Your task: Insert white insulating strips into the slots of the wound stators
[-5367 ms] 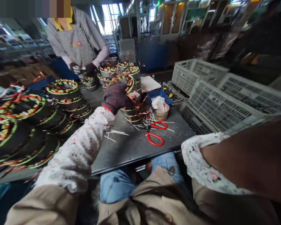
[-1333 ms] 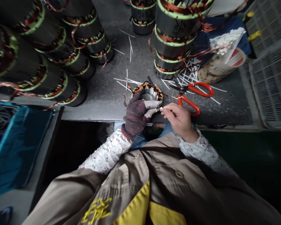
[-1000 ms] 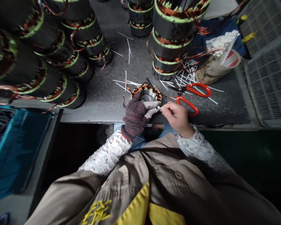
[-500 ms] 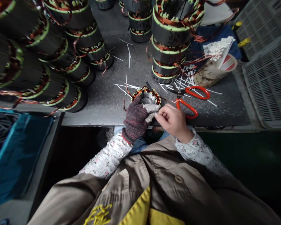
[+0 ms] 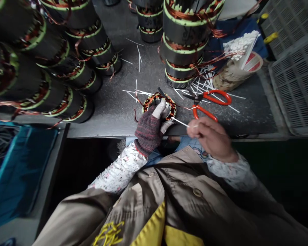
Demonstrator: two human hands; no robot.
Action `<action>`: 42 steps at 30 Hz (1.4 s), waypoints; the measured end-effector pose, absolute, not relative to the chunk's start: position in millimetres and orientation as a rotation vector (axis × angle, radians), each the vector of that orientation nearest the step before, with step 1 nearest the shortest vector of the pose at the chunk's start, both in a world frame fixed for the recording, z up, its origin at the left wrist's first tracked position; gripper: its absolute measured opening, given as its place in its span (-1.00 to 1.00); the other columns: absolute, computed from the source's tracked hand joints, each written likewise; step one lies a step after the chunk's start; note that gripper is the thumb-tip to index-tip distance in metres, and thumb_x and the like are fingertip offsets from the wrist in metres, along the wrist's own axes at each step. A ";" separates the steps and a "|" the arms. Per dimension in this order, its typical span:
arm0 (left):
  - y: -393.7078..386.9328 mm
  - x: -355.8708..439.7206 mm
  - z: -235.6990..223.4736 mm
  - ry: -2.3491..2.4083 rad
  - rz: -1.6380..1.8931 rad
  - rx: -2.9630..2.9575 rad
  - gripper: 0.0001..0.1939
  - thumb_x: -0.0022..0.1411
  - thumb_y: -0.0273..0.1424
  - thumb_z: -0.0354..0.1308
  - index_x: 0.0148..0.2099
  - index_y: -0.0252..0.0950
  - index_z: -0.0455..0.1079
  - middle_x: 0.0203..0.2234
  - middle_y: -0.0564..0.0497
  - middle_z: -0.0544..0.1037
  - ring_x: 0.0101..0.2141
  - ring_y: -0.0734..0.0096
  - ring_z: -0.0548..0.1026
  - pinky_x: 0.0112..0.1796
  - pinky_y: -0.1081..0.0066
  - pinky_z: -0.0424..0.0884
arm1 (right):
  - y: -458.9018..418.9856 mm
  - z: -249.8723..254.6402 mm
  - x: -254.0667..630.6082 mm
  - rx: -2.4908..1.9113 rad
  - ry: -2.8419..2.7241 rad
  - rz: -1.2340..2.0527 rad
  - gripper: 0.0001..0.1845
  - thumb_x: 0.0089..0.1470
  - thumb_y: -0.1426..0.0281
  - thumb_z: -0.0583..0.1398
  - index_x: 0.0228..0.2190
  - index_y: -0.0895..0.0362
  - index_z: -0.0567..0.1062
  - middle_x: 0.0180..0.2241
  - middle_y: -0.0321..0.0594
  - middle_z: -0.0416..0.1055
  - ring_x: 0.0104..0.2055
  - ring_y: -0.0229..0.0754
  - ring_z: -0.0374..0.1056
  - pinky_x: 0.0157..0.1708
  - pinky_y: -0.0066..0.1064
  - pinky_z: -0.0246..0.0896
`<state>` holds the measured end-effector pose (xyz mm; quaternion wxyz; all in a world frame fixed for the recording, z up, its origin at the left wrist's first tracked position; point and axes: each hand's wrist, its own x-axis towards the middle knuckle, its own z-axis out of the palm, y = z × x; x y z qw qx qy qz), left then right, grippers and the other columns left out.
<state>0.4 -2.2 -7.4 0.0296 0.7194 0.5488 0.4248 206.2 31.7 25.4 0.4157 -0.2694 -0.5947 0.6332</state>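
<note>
Right hand (image 5: 210, 137) is now farther right, pinching a white string (image 5: 180, 122); left hand (image 5: 149, 127) grasps the wire ring (image 5: 173, 110) near the table (image 5: 113, 112) edge, scissors (image 5: 198, 98) close ahead.

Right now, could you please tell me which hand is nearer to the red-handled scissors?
The right hand, just below the red-handled scissors in view. The left hand is farther away, to their left, gripping the copper-wound ring.

Lighting dim, diffuse; pale sheen on tabletop (image 5: 110, 106). Deep shadow below its front edge, lower left and lower right. Right hand (image 5: 210, 136) motion-blurred. Wide-angle stretch toward frame edges; stacked wound cores (image 5: 36, 90), upper left, lean, softly focused.
</note>
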 end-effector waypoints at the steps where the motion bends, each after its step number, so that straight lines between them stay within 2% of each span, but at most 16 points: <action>1: -2.6 3.5 -8.7 1.695 1.313 2.226 -0.33 0.45 -0.23 0.17 0.47 -0.18 0.01 0.14 -0.17 0.55 0.14 0.16 0.55 0.15 0.15 0.52 | 32.4 29.5 203.8 -0.688 -1.457 1.544 -0.54 0.24 0.09 0.25 -0.56 0.06 0.33 -0.62 -0.36 0.19 -0.55 -0.27 0.14 -0.54 -0.36 0.13; 4: -6.5 16.7 -11.5 1.689 1.315 2.265 -0.31 0.47 -0.24 0.15 0.48 -0.17 -0.06 0.19 -0.20 0.50 0.19 0.12 0.52 0.19 0.10 0.51 | 43.2 40.0 185.6 -0.667 -1.435 1.389 -0.51 0.24 0.00 0.22 -0.55 0.03 0.30 -0.60 -0.33 0.21 -0.51 -0.22 0.22 -0.45 -0.29 0.27; 7: -13.9 26.3 -9.9 1.684 1.311 2.281 -0.31 0.48 -0.21 0.11 0.48 -0.24 -0.07 0.24 -0.27 0.45 0.27 0.05 0.44 0.23 0.08 0.48 | 58.4 37.0 162.9 -0.729 -1.466 1.194 -0.50 0.32 -0.06 0.07 -0.49 0.02 0.31 -0.51 -0.27 0.33 -0.40 -0.17 0.34 -0.28 -0.22 0.39; 9: -19.3 23.6 -4.7 1.681 1.279 2.343 -0.31 0.48 -0.22 0.10 0.48 -0.25 -0.08 0.24 -0.27 0.45 0.30 0.05 0.41 0.28 0.03 0.43 | 62.0 28.1 158.0 -0.778 -1.594 1.009 -0.51 0.34 -0.04 0.04 -0.46 0.02 0.35 -0.36 -0.18 0.46 -0.25 -0.12 0.43 -0.13 -0.15 0.42; 11: -23.6 12.6 3.5 1.663 1.181 2.488 -0.37 0.48 -0.32 0.10 0.47 -0.22 -0.04 0.21 -0.20 0.51 0.28 0.09 0.44 0.35 -0.07 0.33 | 58.9 16.8 163.3 -0.756 -1.806 0.801 -0.58 0.27 -0.02 0.15 -0.44 0.03 0.42 -0.10 -0.09 0.53 -0.01 0.01 0.44 0.04 -0.02 0.36; 13: -25.3 -3.2 13.6 1.606 1.019 2.653 -0.46 0.48 -0.41 0.08 0.42 -0.20 0.10 0.11 -0.13 0.59 0.19 0.16 0.53 0.36 -0.10 0.30 | 53.4 4.8 173.4 -0.728 -2.002 0.641 -0.71 0.16 0.10 0.31 -0.41 0.04 0.49 0.13 -0.07 0.47 0.15 0.15 0.36 0.16 0.12 0.25; 15: -22.9 -19.3 24.2 1.521 0.823 2.750 -0.57 0.48 -0.45 0.02 0.34 -0.21 0.27 -0.02 -0.09 0.66 0.07 0.21 0.61 0.28 -0.03 0.40 | 50.3 -6.5 181.5 -0.762 -2.113 0.567 -0.85 0.08 0.26 0.37 -0.38 0.03 0.54 0.23 -0.11 0.41 0.23 0.22 0.29 0.22 0.20 0.15; 17: -15.6 -32.4 34.3 1.471 0.620 2.822 -0.64 0.49 -0.41 -0.02 0.24 -0.20 0.41 -0.18 -0.07 0.68 -0.10 0.23 0.65 0.08 0.08 0.56 | 50.9 -16.0 184.3 -0.814 -2.136 0.563 -0.93 0.06 0.34 0.37 -0.38 0.02 0.58 0.30 -0.16 0.34 0.29 0.23 0.24 0.26 0.23 0.10; 19: -4.0 -41.1 42.7 1.452 0.447 2.875 -0.66 0.50 -0.33 -0.04 0.12 -0.22 0.50 -0.33 -0.06 0.65 -0.27 0.25 0.63 -0.16 0.21 0.60 | 52.9 -22.8 183.0 -0.815 -2.110 0.595 -0.95 0.06 0.35 0.38 -0.38 0.01 0.60 0.34 -0.19 0.29 0.33 0.21 0.23 0.29 0.21 0.10; 21: 9.8 -45.5 48.7 1.404 0.341 2.899 -0.66 0.48 -0.29 -0.05 0.00 -0.25 0.55 -0.38 -0.06 0.61 -0.34 0.26 0.59 -0.25 0.25 0.57 | 52.9 -26.2 180.4 -0.803 -2.069 0.620 -0.98 0.08 0.34 0.36 -0.38 -0.01 0.61 0.33 -0.19 0.29 0.34 0.18 0.24 0.30 0.20 0.12; 25: 28.3 -48.0 51.6 1.181 0.357 2.964 -0.67 0.49 -0.32 -0.06 -0.13 -0.19 0.56 -0.29 -0.02 0.65 -0.18 0.20 0.63 0.02 0.05 0.58 | 50.9 -21.4 184.6 -0.748 -2.010 0.559 -0.91 0.15 0.31 0.31 -0.40 -0.01 0.59 0.18 -0.13 0.43 0.23 0.12 0.37 0.21 0.15 0.27; 28: 29.0 -52.2 44.2 1.033 0.567 3.102 -0.76 0.50 -0.38 0.01 -0.02 -0.15 0.51 -0.01 0.02 0.65 0.07 0.19 0.60 0.20 -0.01 0.51 | 72.6 -11.3 202.8 -0.782 -1.760 0.394 -0.76 0.27 0.20 0.19 -0.41 0.01 0.50 -0.11 -0.14 0.51 -0.03 0.00 0.50 0.01 -0.02 0.45; 31: 29.8 -58.1 31.0 0.926 0.726 3.088 -0.74 0.47 -0.44 0.05 0.13 -0.20 0.43 0.15 -0.06 0.58 0.20 0.18 0.53 0.27 -0.06 0.45 | 129.0 -3.2 231.7 -1.052 -1.438 0.087 -0.73 0.35 0.20 0.10 -0.36 0.03 0.43 -0.32 -0.18 0.37 -0.22 -0.08 0.45 -0.13 -0.11 0.45; 33: 33.5 -59.0 22.0 0.866 0.760 2.981 -0.75 0.46 -0.36 0.08 0.12 -0.21 0.43 0.12 -0.12 0.59 0.19 0.15 0.53 0.30 -0.07 0.43 | 174.0 -1.2 251.3 -1.263 -1.503 -0.035 -0.78 0.34 0.21 0.13 -0.27 0.07 0.46 -0.24 -0.13 0.37 -0.19 -0.07 0.44 -0.12 -0.08 0.44; 37: 34.8 -47.1 6.3 0.968 0.886 2.802 -0.77 0.42 -0.22 0.14 0.05 -0.12 0.46 -0.03 -0.06 0.67 0.05 0.18 0.63 0.26 0.00 0.49 | 228.4 0.1 275.9 -1.449 -1.656 -0.104 -0.81 0.27 0.25 0.23 -0.33 0.10 0.49 -0.21 -0.09 0.40 -0.04 0.06 0.42 0.01 0.06 0.39; 42: 15.2 -22.1 -4.7 1.263 1.144 2.780 -0.83 0.37 -0.29 0.24 -0.06 -0.24 0.42 -0.14 -0.10 0.68 -0.06 0.16 0.67 0.15 -0.03 0.58 | 220.2 4.8 282.4 -1.409 -1.704 -0.029 -0.88 0.27 0.37 0.19 -0.32 0.13 0.49 -0.21 -0.10 0.44 -0.23 -0.08 0.44 -0.06 -0.05 0.41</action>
